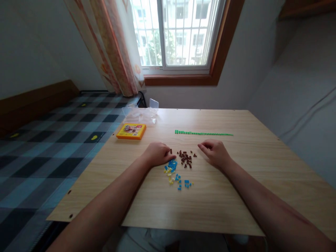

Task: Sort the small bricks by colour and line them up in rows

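My left hand (158, 154) rests on the table with curled fingers and the thumb pointing right. A small brown building brick (171, 151) is at its fingertips, between index finger and thumb. Just right of it lies a loose heap of brown bricks (186, 158). On the heap's other side is my right hand (214, 151), its fingers closed and thumb against the index finger; whatever may be inside is hidden. Blue bricks (172, 164) and pale yellow bricks (169, 171) are scattered below the left thumb, with more blue bricks (186, 182) nearer me.
Behind the hands, a long row of green bricks (202, 133) runs left to right, tapering in size. An orange-yellow box (131, 131) and clear plastic packaging (143, 114) stand at the table's (223, 203) back left. A bed (52, 140) adjoins the left edge.
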`<action>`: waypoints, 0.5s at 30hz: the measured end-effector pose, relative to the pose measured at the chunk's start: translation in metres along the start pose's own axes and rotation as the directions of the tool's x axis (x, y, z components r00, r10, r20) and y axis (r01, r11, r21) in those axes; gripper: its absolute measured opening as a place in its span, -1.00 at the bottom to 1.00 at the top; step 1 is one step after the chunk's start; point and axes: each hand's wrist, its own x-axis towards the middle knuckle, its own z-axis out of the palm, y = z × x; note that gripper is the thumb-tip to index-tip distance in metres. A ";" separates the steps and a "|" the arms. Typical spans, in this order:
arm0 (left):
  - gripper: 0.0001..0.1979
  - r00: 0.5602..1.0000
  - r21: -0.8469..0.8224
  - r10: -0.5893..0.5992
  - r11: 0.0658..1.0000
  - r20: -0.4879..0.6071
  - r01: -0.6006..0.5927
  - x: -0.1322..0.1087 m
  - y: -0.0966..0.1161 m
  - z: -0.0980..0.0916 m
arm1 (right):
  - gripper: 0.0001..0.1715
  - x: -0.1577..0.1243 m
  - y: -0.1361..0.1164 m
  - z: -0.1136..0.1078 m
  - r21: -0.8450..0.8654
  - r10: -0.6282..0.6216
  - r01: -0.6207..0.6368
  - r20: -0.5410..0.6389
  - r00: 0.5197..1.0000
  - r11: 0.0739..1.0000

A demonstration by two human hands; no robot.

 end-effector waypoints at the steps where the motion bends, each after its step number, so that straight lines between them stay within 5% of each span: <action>1: -0.53 1.000 -0.001 -0.007 1.000 -0.012 0.007 0.000 0.000 0.001 | -0.67 0.000 0.001 0.001 0.013 0.000 0.000 -0.015 1.000 1.000; 15: -0.43 0.996 -0.044 -0.087 0.995 -0.012 0.087 -0.018 0.028 0.003 | -0.62 0.003 0.000 0.006 0.046 -0.002 0.003 -0.023 1.000 0.999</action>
